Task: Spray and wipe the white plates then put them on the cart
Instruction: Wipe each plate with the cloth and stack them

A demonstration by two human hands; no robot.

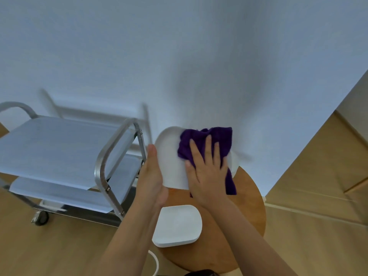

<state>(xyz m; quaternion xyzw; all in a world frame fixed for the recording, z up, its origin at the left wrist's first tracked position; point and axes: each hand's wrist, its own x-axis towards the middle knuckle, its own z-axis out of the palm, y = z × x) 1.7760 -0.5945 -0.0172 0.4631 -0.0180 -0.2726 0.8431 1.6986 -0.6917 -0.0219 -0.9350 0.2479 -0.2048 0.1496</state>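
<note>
1. The left hand (pixel 152 174) props a white plate (pixel 171 156) up on edge above the far part of the round wooden table (pixel 251 206). Its palm lies against the plate's left rim; the fingers behind the plate are hidden, so I cannot tell how firmly they curl round it. If that hold is only a press, the plate could slide out and drop onto the table or the floor.

2. The right hand (pixel 207 172) lies flat with spread, straight fingers, pressing a purple cloth (pixel 207 144) against the plate's face. Pushing hard toward the left would load the supporting palm and might tip the plate over its lower edge.

3. Part of the cloth hangs down past the plate's near right edge. It looks likely to bunch or slip from under the flat fingers, leaving patches unwiped.

4. A second white plate (pixel 177 226) sits on the near side of the table, its left part overhanging the table's edge, just below the left forearm. A careless elbow or wrist movement could knock it off.

5. The cart (pixel 65 148) stands to the left, both shelves showing pale sheets, with a raised metal handle (pixel 113 154) between the held plate and the top shelf. Carrying the plate across, its rim could strike that handle.

6. No spray bottle is visible, so whether spraying is done cannot be judged.
</note>
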